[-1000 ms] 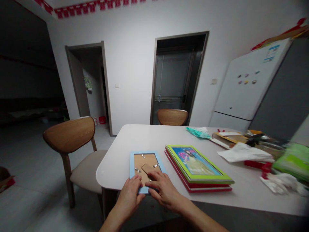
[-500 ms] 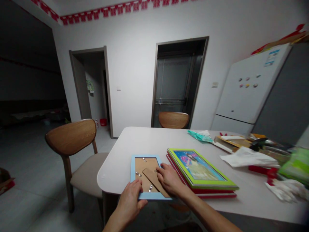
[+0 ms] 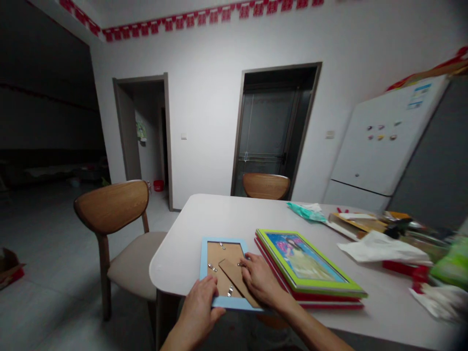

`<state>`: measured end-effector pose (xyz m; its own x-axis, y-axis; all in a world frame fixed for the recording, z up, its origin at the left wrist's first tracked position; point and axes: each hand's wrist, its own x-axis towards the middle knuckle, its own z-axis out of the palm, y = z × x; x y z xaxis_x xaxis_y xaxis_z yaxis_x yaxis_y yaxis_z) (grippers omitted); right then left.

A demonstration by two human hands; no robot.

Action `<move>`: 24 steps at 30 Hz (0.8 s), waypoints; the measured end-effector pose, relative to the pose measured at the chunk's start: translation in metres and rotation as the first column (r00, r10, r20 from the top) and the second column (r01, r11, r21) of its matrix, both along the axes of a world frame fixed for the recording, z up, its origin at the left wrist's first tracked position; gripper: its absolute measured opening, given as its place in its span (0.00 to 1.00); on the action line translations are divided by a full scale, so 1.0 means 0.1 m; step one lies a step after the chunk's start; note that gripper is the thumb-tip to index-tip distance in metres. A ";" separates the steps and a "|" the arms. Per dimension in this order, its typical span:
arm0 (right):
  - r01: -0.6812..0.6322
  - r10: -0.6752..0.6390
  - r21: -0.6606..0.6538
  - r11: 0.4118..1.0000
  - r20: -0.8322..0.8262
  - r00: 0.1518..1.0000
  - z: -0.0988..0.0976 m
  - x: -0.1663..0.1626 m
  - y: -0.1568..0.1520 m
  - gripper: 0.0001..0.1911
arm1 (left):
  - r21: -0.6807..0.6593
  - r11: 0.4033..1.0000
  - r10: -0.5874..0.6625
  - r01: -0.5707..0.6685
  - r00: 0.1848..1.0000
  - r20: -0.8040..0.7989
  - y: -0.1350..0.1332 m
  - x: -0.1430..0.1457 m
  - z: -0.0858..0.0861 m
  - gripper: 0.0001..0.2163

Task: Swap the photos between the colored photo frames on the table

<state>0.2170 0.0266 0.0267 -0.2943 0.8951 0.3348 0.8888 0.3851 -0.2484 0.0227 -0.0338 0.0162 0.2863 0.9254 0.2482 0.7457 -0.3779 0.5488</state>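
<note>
A blue picture frame [image 3: 204, 251] lies face down at the near edge of the white table [image 3: 226, 212], its brown backing board and small metal clips showing. My left hand [image 3: 199, 304] grips the frame's near left corner, thumb on top. My right hand [image 3: 260, 279] rests on the frame's right side, fingertips pressed at a metal clip beside the brown stand flap [image 3: 234, 275]. Just to the right lies a stack of frames, a green frame [image 3: 310, 261] with a colourful picture on top of red ones.
A wooden chair [image 3: 113, 209] stands left of the table and another [image 3: 266, 185] at the far side. Papers, a teal bag [image 3: 306, 212] and clutter cover the table's right part. A white fridge [image 3: 383, 141] stands at the right; two dark doorways are behind.
My right hand has moved from the frame's near edge up to its right side. The stand flap now shows. The left hand stays on the near corner. The view has tilted slightly.
</note>
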 end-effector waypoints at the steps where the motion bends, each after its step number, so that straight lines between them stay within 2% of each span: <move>1: -0.011 0.011 0.011 1.000 -0.005 1.000 0.01 -0.06 -0.01 0.16 | 0.003 1.000 0.001 -0.001 1.000 0.000 0.00 0.00 0.00 0.19; 6: -0.223 0.223 -0.025 0.975 -0.013 0.975 0.01 -0.44 0.02 0.14 | -0.023 1.000 0.012 -0.013 1.000 -0.017 0.00 0.01 0.02 0.24; 9: -0.264 0.264 -0.030 0.964 -0.016 0.965 0.00 -0.58 0.05 0.12 | -0.012 1.000 0.001 -0.001 1.000 -0.018 0.01 -0.01 0.00 0.25; 15: -0.246 0.242 -0.069 0.967 -0.061 0.968 -0.03 -0.61 0.09 0.13 | -0.007 1.000 -0.003 0.003 1.000 -0.020 0.03 -0.03 -0.05 0.26; 20: -0.269 0.260 -0.078 0.960 -0.108 0.960 -0.07 -0.59 0.14 0.14 | -0.016 1.000 -0.002 0.002 1.000 0.011 0.01 -0.02 -0.02 0.26; 22: -0.220 0.207 -0.083 0.972 -0.144 0.968 -0.07 -0.57 0.21 0.15 | -0.033 0.999 -0.002 0.002 1.000 0.006 0.00 -0.02 -0.01 0.26; 24: -0.113 0.095 -0.098 0.989 -0.172 0.981 -0.06 -0.54 0.32 0.15 | -0.048 0.999 -0.005 0.005 1.000 -0.006 -0.01 -0.02 -0.01 0.26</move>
<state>0.1627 0.0588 0.0207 -0.3355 0.8959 0.2912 0.7883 0.4362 -0.4339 0.0209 -0.0350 0.0155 0.2923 0.9348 0.2018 0.7471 -0.3549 0.5620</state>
